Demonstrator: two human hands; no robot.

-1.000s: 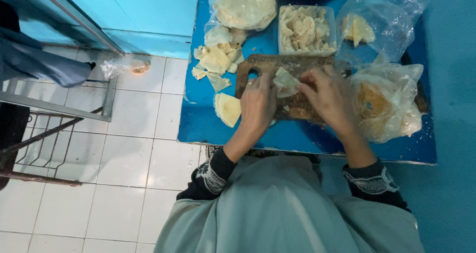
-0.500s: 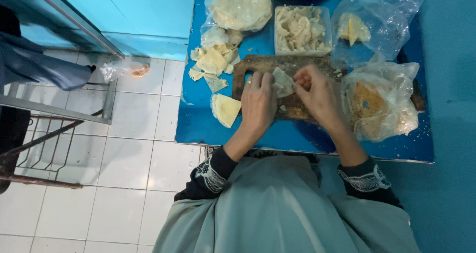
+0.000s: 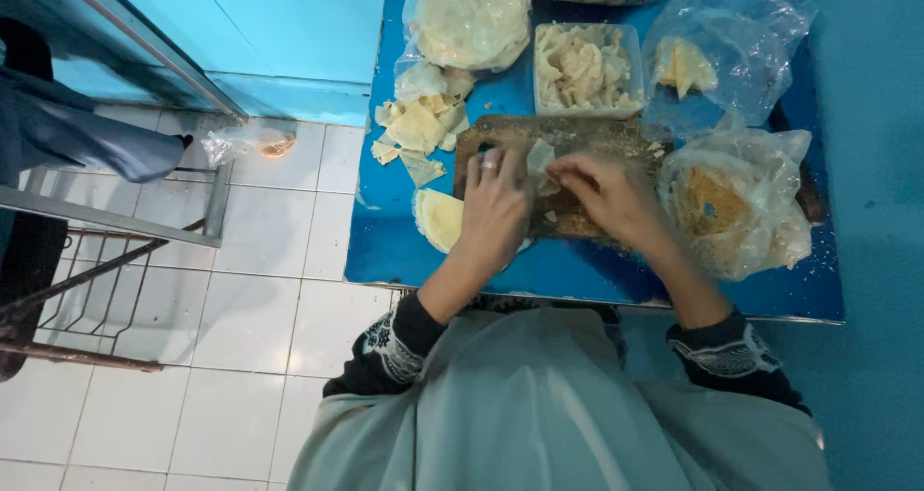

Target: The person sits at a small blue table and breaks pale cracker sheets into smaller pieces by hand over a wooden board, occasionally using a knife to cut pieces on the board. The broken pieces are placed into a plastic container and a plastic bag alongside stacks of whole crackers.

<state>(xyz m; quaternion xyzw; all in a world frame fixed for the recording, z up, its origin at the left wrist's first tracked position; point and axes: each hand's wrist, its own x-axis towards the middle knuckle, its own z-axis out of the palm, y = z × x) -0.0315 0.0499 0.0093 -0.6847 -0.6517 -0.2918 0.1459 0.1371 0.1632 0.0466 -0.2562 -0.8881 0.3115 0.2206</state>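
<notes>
We held a pale wrapper (image 3: 541, 160) with both hands over the brown board (image 3: 577, 140). Our left hand (image 3: 496, 207) and right hand (image 3: 606, 194) had their grip pinched tight on it. Cut pieces (image 3: 416, 130) lay left of our left hand.

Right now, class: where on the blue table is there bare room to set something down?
Bare: the blue table left of the folded wrapper, and the front edge below the wooden board. Crowded: the back, with plastic bags and the tub.

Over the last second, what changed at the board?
Little. Both hands, left hand and right hand, stay on the wooden board, working the same pale wrapper piece between their fingers; the right hand has shifted slightly inward. Nothing let go. The pile of cut pieces, the tub and the bags are unmoved.
</notes>
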